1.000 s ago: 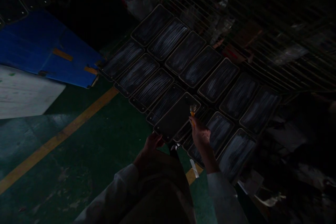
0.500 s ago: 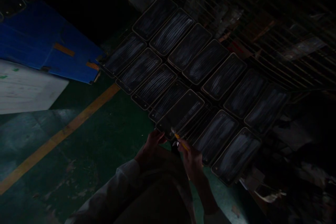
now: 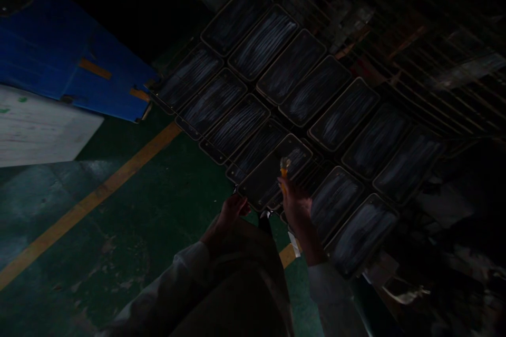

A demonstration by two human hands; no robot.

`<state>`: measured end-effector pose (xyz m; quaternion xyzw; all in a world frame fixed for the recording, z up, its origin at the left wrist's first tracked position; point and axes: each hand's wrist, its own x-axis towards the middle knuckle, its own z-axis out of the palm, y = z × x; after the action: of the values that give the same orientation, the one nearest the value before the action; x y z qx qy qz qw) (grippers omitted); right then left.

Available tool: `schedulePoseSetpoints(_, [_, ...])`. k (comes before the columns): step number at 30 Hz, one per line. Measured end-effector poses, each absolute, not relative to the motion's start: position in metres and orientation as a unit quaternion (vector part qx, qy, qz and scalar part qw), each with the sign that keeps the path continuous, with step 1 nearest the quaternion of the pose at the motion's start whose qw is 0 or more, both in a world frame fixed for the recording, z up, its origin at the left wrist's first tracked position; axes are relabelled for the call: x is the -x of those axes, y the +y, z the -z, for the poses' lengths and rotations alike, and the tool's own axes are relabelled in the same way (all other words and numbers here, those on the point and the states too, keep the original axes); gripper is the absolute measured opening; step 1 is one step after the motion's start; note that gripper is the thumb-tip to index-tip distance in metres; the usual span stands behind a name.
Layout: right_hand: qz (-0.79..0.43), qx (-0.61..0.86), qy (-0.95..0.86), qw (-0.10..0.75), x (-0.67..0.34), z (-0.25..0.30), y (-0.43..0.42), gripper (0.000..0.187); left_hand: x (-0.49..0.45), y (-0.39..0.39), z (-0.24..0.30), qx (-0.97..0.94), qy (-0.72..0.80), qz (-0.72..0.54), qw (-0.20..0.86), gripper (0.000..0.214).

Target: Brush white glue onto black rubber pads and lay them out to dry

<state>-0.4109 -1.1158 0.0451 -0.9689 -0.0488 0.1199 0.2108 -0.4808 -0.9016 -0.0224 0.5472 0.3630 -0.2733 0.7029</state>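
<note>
Brush [image 3: 283, 170] in R hand [image 3: 297, 206] — over blk panel [image 3: 261, 181]

The right hand [image 3: 297, 205] is back up near frame centre with the brush [image 3: 283, 169]; pale streaks now mark the once-bare panel [image 3: 265, 179], toward its upper right.

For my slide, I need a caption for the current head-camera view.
In dim light, the right hand holds a yellow-handled brush over a dark panel, the left hand at its near edge.
</note>
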Motion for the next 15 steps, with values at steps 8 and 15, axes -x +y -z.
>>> schedulePoseSetpoints(8, [-0.233, 0.881, -0.028, 0.41, 0.488, -0.082, -1.068, 0.03, 0.48, -0.898, 0.017, -0.538, 0.34, 0.277, 0.72, 0.038])
schedulePoseSetpoints(15, [-0.216, 0.794, 0.114, 0.557, 0.441, -0.064, -1.104, 0.031, 0.479, -0.892, 0.022, -0.549, 0.341, 0.279, 0.711, 0.044])
